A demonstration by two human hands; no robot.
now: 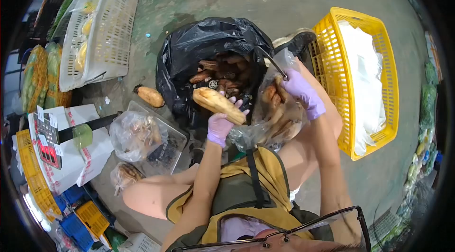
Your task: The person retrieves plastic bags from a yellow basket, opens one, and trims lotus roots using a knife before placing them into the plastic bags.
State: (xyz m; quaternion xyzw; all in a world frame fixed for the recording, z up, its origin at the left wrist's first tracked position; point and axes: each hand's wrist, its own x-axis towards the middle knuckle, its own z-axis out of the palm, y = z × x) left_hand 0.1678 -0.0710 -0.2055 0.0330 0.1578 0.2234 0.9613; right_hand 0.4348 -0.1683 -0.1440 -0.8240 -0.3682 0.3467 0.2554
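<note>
My left hand (222, 125), in a thin purple glove, is closed around a pale tan lotus root (213, 100) over the near edge of an open black plastic bag (173, 60). Brown lotus roots (227, 83) lie inside that bag, some with holed cut ends showing. My right hand (303, 88), gloved too, grips a slim dark knife-like tool (271, 61) that points up and left. Right beside it, a clear plastic bag (284, 114) with lotus root pieces rests against my leg; whether the fingers also pinch its film I cannot tell.
On the right stands a yellow crate (348, 86) with white plastic. A filled clear bag (137, 133) sits on a scale (177, 143) at left, near a loose lotus root (150, 96). Farther left are a white crate (111, 38) and a white box (80, 164).
</note>
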